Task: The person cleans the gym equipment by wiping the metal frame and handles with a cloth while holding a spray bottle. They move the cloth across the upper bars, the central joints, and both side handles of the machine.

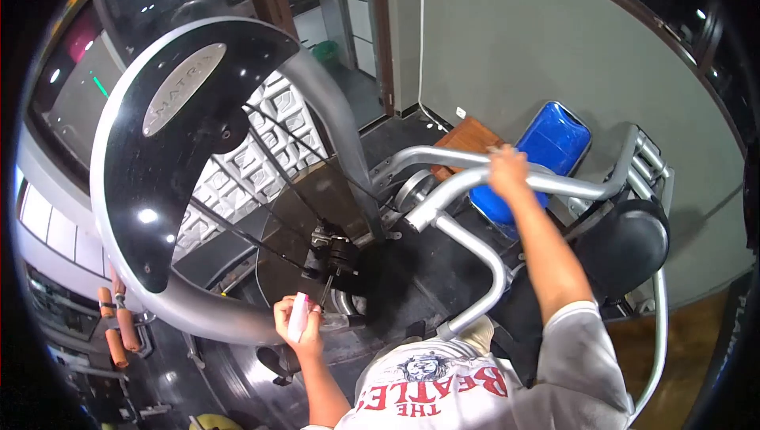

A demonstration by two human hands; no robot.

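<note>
My left hand [307, 333] is closed around a small pale, slim container [298, 317] with a pink top, held upright in front of the machine's lower frame. My right hand [508, 170] is reached forward with its fingers over a silver tube of the gym machine [455, 190]. Whether a cloth lies under those fingers I cannot tell. Below this tube, a bent silver bar [499, 272] curves down toward my shirt. Black weight parts and a cable fitting [336, 252] sit between my two hands.
A big curved machine frame with a black cover [150, 184] rises at the left. Beyond my right hand are a blue seat pad [556, 138] and a brown wooden board [469, 143]. A black round pad [625, 244] stands at the right, near the grey wall [507, 34].
</note>
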